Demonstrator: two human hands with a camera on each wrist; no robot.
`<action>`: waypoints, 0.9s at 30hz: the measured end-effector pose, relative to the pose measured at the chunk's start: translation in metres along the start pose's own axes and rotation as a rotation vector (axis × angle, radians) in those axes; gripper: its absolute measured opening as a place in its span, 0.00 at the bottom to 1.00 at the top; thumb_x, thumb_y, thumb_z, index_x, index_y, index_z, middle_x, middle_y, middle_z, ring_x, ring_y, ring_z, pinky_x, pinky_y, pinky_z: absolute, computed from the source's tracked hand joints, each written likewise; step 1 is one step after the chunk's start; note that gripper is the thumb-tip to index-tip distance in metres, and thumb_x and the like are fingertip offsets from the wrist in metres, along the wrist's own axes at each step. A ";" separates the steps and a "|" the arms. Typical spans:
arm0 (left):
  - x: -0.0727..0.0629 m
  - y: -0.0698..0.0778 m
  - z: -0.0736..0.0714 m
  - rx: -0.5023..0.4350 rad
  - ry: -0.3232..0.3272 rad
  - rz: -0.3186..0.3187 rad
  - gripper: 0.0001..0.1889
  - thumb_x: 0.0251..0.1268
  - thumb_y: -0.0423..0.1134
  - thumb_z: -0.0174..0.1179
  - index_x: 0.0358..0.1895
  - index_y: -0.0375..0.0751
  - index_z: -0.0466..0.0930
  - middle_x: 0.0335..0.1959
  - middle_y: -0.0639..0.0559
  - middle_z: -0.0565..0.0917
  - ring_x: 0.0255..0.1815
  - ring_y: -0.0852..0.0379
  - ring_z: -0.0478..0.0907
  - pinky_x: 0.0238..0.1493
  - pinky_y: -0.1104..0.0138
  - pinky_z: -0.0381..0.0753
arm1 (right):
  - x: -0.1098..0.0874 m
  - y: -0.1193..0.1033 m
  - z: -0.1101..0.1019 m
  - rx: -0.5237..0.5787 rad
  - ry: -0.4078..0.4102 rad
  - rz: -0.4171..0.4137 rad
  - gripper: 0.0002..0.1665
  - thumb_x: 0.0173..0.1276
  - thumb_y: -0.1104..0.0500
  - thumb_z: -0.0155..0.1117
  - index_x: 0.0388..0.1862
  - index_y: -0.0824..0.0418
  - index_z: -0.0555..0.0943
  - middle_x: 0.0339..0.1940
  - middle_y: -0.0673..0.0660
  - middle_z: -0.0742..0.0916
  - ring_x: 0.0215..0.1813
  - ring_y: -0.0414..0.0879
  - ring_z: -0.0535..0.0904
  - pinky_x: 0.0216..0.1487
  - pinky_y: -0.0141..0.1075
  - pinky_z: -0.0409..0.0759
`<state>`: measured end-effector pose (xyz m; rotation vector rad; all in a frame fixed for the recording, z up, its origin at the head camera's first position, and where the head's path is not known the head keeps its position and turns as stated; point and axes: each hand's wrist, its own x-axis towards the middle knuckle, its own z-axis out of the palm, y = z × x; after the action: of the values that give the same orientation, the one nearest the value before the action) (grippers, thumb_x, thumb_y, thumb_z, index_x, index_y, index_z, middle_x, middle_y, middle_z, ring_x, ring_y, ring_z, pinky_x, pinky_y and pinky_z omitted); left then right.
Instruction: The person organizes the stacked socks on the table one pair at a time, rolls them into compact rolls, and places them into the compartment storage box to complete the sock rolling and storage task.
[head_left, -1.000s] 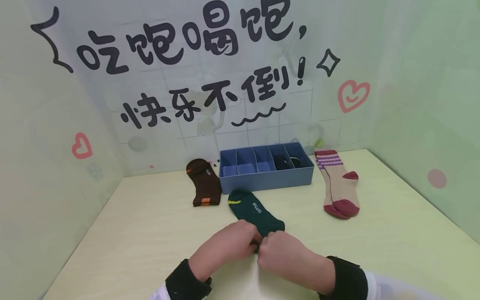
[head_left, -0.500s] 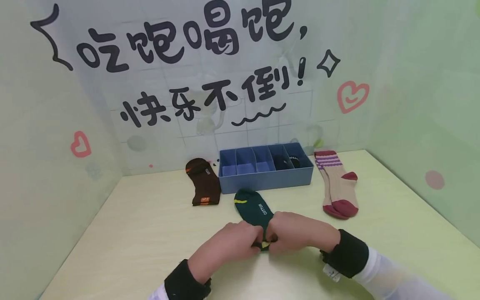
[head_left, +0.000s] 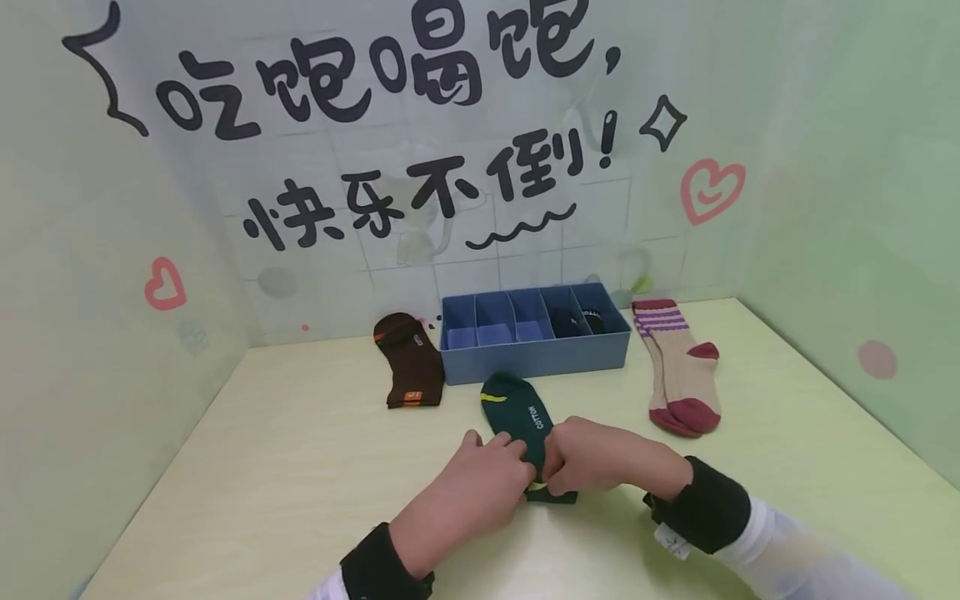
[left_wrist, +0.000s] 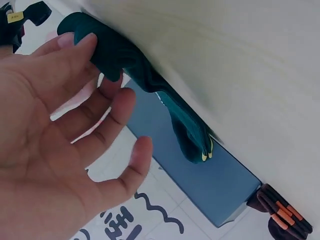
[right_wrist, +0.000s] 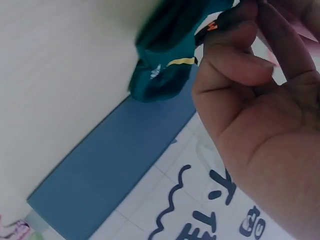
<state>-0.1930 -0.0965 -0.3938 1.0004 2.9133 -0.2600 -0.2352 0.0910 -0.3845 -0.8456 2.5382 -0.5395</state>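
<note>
A dark green sock with "COTTON" lettering and yellow trim lies in front of the blue divided box, its cuff end toward the person. My right hand pinches the right side near the cuff, with curled fingers in the right wrist view. My left hand is at the left side of the cuff. In the left wrist view its fingers are spread and loosely bent, the upper fingertips right at the green sock's edge. The sock's folded layers show edge-on there.
Behind the sock stands the blue box with several compartments, dark rolled socks in the two right ones. Brown socks lie to its left, beige and maroon socks to its right. A lettered wall rises behind the table.
The green sock has shifted right and turned straighter toward the person. The right hand has moved up and right along it. The left hand's fingers have loosened and spread.
</note>
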 end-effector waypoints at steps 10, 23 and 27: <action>0.002 -0.005 -0.002 -0.210 -0.004 -0.087 0.03 0.70 0.41 0.70 0.43 0.53 0.92 0.35 0.59 0.85 0.40 0.58 0.72 0.46 0.52 0.75 | -0.012 -0.029 0.018 -0.498 0.132 -0.092 0.04 0.66 0.61 0.78 0.37 0.56 0.89 0.27 0.50 0.88 0.28 0.42 0.76 0.39 0.35 0.84; 0.003 0.001 0.001 -0.278 0.025 -0.176 0.04 0.67 0.40 0.71 0.41 0.52 0.93 0.36 0.57 0.79 0.44 0.54 0.67 0.49 0.43 0.78 | -0.021 -0.041 0.052 -1.203 0.309 -0.332 0.02 0.67 0.48 0.79 0.36 0.41 0.92 0.28 0.47 0.89 0.25 0.44 0.73 0.28 0.31 0.76; 0.003 0.002 0.000 -0.280 0.030 -0.186 0.04 0.68 0.40 0.71 0.41 0.52 0.93 0.36 0.57 0.82 0.44 0.53 0.69 0.51 0.41 0.78 | -0.015 -0.036 0.044 -1.099 0.228 -0.298 0.06 0.70 0.46 0.77 0.40 0.45 0.93 0.32 0.48 0.90 0.27 0.43 0.76 0.33 0.31 0.81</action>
<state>-0.1943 -0.0937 -0.3946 0.6992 2.9603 0.1550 -0.1852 0.0640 -0.4006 -1.5822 2.8478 0.8437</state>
